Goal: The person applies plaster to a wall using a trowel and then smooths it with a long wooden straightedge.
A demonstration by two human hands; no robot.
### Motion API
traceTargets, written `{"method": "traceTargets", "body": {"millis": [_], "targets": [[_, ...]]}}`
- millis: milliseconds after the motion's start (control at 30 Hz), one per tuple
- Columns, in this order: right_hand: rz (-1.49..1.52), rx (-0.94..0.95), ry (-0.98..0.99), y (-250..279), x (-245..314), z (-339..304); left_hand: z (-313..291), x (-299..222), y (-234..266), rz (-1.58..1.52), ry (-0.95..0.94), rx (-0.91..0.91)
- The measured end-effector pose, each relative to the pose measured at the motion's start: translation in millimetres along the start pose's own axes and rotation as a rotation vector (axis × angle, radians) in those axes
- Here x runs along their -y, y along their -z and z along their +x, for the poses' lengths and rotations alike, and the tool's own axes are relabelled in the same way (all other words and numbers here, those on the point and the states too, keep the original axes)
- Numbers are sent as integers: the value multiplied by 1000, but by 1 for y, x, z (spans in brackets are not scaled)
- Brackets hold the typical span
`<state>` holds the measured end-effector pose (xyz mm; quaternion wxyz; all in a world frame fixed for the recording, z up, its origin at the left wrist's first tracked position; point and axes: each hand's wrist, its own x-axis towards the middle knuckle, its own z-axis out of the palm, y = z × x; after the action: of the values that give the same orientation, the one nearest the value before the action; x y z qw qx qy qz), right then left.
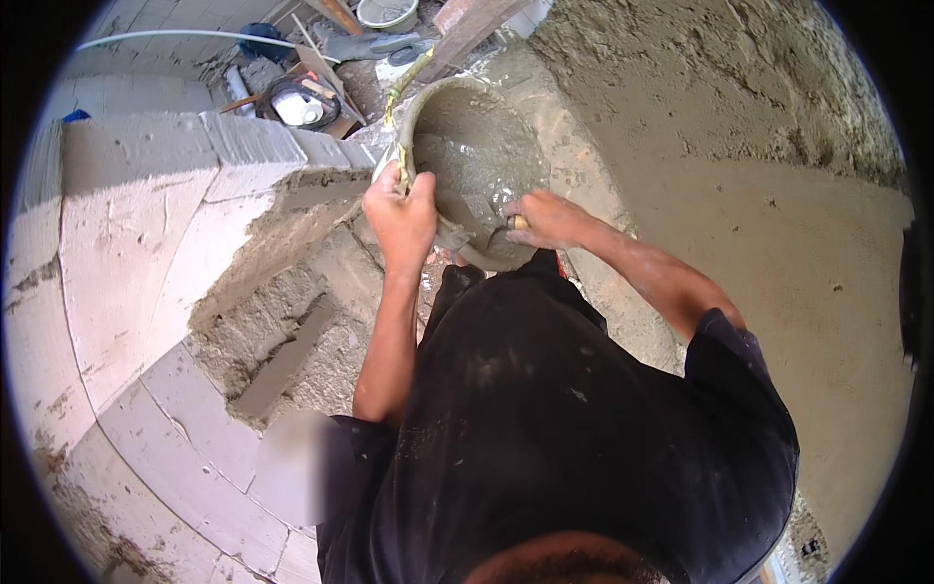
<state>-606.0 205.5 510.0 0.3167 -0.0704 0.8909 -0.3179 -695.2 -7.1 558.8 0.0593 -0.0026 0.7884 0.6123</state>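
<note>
A mortar-caked bucket [407, 125] stands tilted in front of me, its mouth facing me. Wet grey mortar [477, 161] lies inside it. My left hand [401, 216] is closed round the bucket's left rim, thumb on top. At the near right side of the mouth, my right hand [553, 220] is wrapped round the short wooden handle [520, 223] of what looks like a trowel. Its blade reaches into the bucket and is partly covered by mortar, so its full shape is hidden. A yellowish tied strip [401, 88] hangs at the bucket's left side.
Pale block wall [136, 234] runs along the left, with a rough mortar patch [292, 302] beside it. On the right is a mortar-coated wall [759, 263]. Beyond the bucket lie a wooden board [477, 37], a white tub [387, 14], a pale hose [185, 35] and scattered tools.
</note>
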Motion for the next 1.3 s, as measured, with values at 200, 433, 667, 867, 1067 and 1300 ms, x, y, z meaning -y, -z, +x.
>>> {"method": "traceTargets", "body": {"millis": [200,433,667,867,1067,1300], "targets": [[-192,-59,-86,-6,15,3,-13,17,39,79,36,-122],[-143,-185,23,76,34,-16,-28,74,37,-12,236,-311],[850,-8,-303,291,-33,-46,-23,70,16,84,274,-356],[-68,-942,-325,359,-23,-112,-26,84,8,110,224,-328],[-449,-375,-178,177,-1,-77,-7,76,-8,31,176,-200],[-409,-163,-89,34,-18,5,10,0,-21,14,-71,-61]]}}
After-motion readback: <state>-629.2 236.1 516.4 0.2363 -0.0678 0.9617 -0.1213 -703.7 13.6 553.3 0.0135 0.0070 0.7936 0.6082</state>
